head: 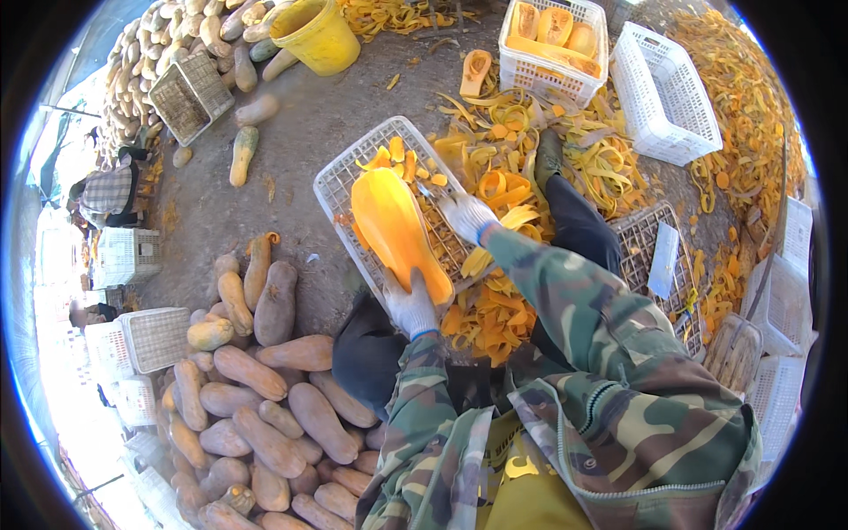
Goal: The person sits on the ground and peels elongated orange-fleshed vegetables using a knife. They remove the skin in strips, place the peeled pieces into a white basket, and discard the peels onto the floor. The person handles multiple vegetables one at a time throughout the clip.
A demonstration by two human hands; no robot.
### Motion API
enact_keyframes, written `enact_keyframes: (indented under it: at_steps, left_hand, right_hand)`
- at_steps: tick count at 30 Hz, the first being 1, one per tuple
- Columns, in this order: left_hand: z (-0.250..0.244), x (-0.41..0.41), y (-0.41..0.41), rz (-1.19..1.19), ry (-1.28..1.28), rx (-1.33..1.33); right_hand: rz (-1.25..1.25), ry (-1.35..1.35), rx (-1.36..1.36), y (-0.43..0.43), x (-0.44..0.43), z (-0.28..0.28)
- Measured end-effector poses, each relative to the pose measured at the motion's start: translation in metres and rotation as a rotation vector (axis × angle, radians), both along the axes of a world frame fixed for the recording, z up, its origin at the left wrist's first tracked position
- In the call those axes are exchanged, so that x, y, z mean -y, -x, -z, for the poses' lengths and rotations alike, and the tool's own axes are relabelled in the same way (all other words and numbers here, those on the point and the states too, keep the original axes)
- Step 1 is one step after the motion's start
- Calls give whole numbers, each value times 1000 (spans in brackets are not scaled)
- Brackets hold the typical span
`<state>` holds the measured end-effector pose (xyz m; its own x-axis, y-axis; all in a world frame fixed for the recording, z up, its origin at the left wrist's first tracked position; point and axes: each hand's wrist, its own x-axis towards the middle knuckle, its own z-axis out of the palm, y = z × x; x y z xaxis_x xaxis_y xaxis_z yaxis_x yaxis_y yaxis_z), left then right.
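Note:
A large peeled orange squash [391,218] lies on an upturned plastic crate [331,182] in front of me. My left hand [409,301], in a knitted glove, grips its near end, with the thumb spread over the top. Right of the squash, my gloved right hand [469,215] is closed on the handle of a small tool [425,192], whose metal tip points toward the squash; its exact kind is too small to tell. Orange offcuts [396,149] lie on the crate around the squash's far end.
Unpeeled squashes [252,397] are heaped at my left. Peelings [510,185] cover the ground right of the crate. Beyond stand a white crate of peeled squash pieces [553,73], another white crate [662,99] and a yellow bucket [318,40]. A person [109,192] is at the far left.

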<state>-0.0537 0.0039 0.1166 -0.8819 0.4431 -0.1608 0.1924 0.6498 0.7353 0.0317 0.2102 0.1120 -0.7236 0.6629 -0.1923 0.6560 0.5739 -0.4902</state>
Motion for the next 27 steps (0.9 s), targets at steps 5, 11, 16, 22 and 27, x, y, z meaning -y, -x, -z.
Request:
enact_keyframes:
  at_steps: [5,11,16,22,27]
  left_hand:
    - [14,11,12,29,-82,8]
    - [26,20,20,-45,-284,239]
    - [54,29,33,-21,-320,216]
    - [52,26,34,31,-315,162]
    - [53,31,33,4,-290,150]
  right_hand:
    - [-122,91,28,104,-69,34]
    - [240,371,-80,77,-5,1]
    - [-111,84,-2,-33,136,17]
    - [-243,318,278,-84,177,-26]
    - [386,553,-13,43,34,-39]
